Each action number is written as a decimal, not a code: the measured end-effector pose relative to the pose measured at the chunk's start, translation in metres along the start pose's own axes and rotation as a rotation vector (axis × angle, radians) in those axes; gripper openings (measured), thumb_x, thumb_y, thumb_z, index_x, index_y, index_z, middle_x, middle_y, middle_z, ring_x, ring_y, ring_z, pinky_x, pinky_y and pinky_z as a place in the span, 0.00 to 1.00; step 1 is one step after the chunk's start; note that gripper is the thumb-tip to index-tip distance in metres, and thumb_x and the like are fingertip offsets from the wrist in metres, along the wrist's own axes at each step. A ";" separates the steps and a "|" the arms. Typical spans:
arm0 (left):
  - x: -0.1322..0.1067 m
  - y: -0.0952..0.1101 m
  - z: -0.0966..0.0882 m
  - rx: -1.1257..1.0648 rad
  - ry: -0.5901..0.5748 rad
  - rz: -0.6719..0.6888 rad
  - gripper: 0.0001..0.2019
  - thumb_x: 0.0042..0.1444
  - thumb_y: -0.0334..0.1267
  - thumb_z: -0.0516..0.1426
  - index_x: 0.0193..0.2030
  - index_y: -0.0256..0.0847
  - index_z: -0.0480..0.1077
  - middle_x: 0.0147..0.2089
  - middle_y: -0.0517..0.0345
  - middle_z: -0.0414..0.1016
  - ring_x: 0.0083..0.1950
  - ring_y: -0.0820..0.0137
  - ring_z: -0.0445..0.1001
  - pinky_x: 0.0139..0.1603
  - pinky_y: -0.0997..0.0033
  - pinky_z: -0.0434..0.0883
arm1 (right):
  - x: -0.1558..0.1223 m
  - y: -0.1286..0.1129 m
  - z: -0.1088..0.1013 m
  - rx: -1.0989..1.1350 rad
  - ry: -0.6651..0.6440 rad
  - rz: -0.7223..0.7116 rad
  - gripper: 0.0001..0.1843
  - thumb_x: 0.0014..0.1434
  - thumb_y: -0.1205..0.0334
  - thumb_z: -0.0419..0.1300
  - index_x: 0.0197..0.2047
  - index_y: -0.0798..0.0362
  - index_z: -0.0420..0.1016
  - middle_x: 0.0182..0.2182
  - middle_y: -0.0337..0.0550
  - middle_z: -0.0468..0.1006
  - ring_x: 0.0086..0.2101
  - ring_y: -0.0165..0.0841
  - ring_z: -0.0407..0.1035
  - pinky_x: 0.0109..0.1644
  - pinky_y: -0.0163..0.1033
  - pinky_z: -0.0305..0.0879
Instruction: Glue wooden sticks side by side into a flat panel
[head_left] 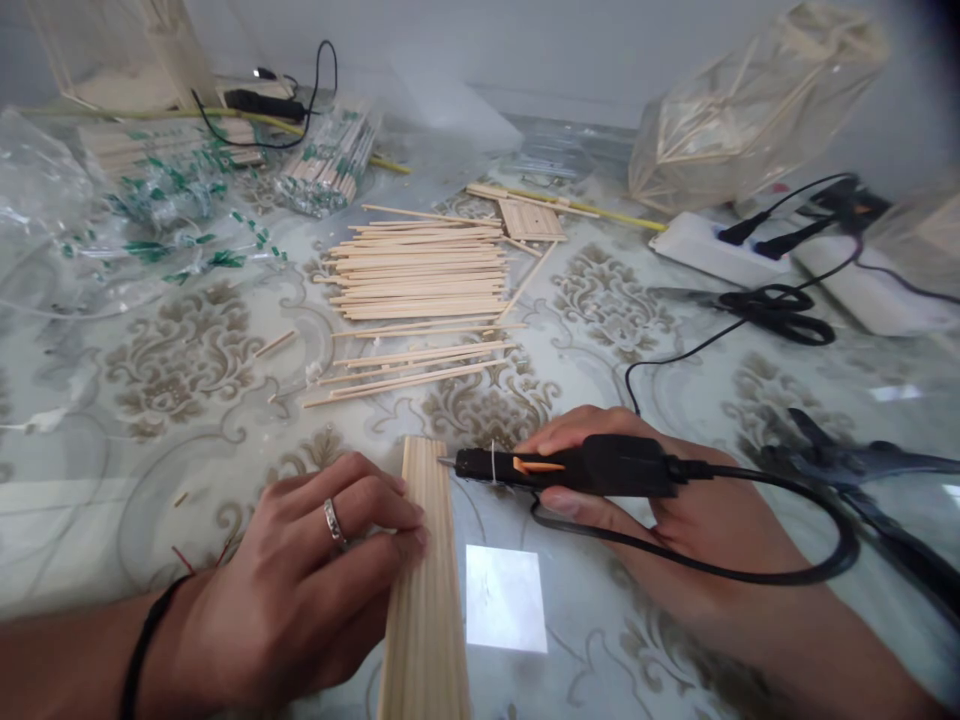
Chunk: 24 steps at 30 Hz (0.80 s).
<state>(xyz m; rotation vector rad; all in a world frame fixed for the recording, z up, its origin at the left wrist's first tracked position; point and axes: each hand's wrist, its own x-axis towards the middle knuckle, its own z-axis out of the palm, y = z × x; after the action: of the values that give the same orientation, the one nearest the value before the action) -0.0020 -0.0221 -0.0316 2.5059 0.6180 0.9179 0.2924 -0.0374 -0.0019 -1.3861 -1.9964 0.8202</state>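
Fingers [379, 520] of the left hand [300, 590] lie open, pressing the stick panel [427, 610] to the bench [187, 420], while the right hand [697, 520] grips a black corded tool [600, 466], its tip at the panel's top edge.

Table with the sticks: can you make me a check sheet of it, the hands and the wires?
Surface: glass-topped table over patterned cloth.
Job's things: wooden stick panel lying flat; black corded tool, tip at the panel's right edge.
Clutter: pile of loose sticks, scissors, plastic bags, a blurred dark tool at right.
Grippers: left hand rests on the panel; right hand grips the black corded tool.
Cables: tool cable loops below the right hand; plugs sit in a power strip.
Surroundings: plastic-wrapped stick frame, pale wall.
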 end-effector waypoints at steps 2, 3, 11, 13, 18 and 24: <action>0.000 0.000 0.000 0.000 -0.001 0.003 0.09 0.63 0.20 0.57 0.45 0.35 0.74 0.44 0.51 0.79 0.47 0.62 0.79 0.42 0.64 0.80 | -0.002 0.000 -0.001 0.012 -0.012 0.015 0.04 0.71 0.54 0.65 0.46 0.42 0.76 0.42 0.39 0.85 0.40 0.39 0.82 0.33 0.40 0.74; 0.000 -0.001 -0.001 0.000 -0.005 0.005 0.09 0.63 0.21 0.57 0.46 0.35 0.74 0.44 0.51 0.79 0.47 0.62 0.79 0.42 0.64 0.80 | -0.003 -0.001 -0.001 0.014 -0.017 0.022 0.04 0.71 0.53 0.65 0.46 0.42 0.76 0.42 0.39 0.85 0.41 0.39 0.82 0.33 0.40 0.74; 0.000 -0.001 -0.001 0.010 0.008 0.031 0.08 0.63 0.22 0.58 0.45 0.35 0.74 0.43 0.51 0.79 0.45 0.63 0.79 0.39 0.65 0.79 | -0.005 -0.008 -0.002 -0.021 0.001 0.008 0.07 0.72 0.52 0.64 0.43 0.43 0.76 0.40 0.38 0.87 0.39 0.38 0.84 0.31 0.39 0.74; 0.001 -0.001 -0.001 0.016 0.005 0.028 0.07 0.64 0.23 0.57 0.46 0.35 0.73 0.43 0.51 0.80 0.45 0.62 0.80 0.39 0.65 0.80 | -0.004 -0.008 -0.002 -0.033 0.007 0.000 0.08 0.72 0.51 0.64 0.42 0.44 0.76 0.40 0.38 0.87 0.37 0.38 0.84 0.30 0.39 0.74; 0.000 -0.001 -0.001 0.020 0.001 0.017 0.07 0.66 0.24 0.57 0.46 0.36 0.73 0.42 0.51 0.81 0.45 0.62 0.81 0.39 0.64 0.81 | -0.003 -0.008 -0.003 -0.038 0.015 0.009 0.07 0.71 0.51 0.64 0.43 0.43 0.76 0.39 0.38 0.87 0.36 0.38 0.83 0.31 0.40 0.75; -0.001 -0.003 0.001 0.004 -0.010 0.015 0.07 0.65 0.23 0.57 0.46 0.36 0.73 0.43 0.51 0.81 0.46 0.61 0.81 0.40 0.64 0.81 | -0.005 -0.009 -0.004 -0.018 0.014 0.018 0.07 0.70 0.51 0.65 0.41 0.43 0.76 0.39 0.38 0.88 0.37 0.39 0.84 0.32 0.40 0.77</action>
<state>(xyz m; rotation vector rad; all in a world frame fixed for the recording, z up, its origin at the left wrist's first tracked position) -0.0031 -0.0200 -0.0340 2.5207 0.5990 0.9101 0.2916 -0.0441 0.0074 -1.4182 -1.9876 0.7999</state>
